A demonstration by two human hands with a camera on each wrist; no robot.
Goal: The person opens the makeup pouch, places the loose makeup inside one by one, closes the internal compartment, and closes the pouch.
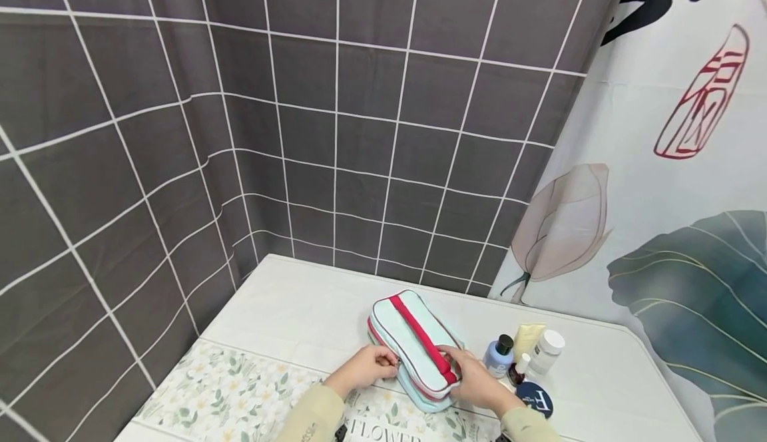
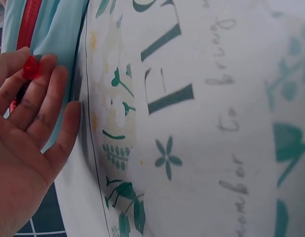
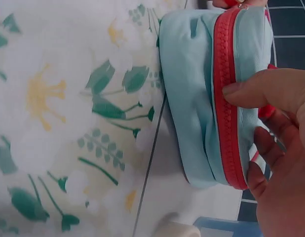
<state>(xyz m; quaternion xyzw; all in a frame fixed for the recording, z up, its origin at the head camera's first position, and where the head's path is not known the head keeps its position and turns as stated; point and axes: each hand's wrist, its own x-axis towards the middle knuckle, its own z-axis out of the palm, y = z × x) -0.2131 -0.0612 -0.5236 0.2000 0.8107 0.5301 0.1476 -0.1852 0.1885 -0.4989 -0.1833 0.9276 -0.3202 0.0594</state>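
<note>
A pale blue zip pouch (image 1: 392, 332) with a red strap (image 1: 419, 335) across its top lies on the table. The red zipper (image 3: 224, 59) along its side looks closed in the right wrist view. My left hand (image 1: 371, 365) is at the pouch's near left side, pinching the red zipper pull (image 2: 31, 68) between thumb and fingers. On the near right end, my right hand (image 1: 476, 382) grips the pouch. Its thumb (image 3: 261, 91) presses at the zipper, while the other fingers curl against the top by the strap.
Right of the pouch stand a blue bottle (image 1: 497, 360) with a black cap, a yellow tube (image 1: 528, 337), a white-capped bottle (image 1: 546, 354) and a small dark bottle (image 1: 516, 373). A round dark blue tin (image 1: 535, 399) lies by the right wrist. A flowered mat (image 1: 240, 389) covers the table's front.
</note>
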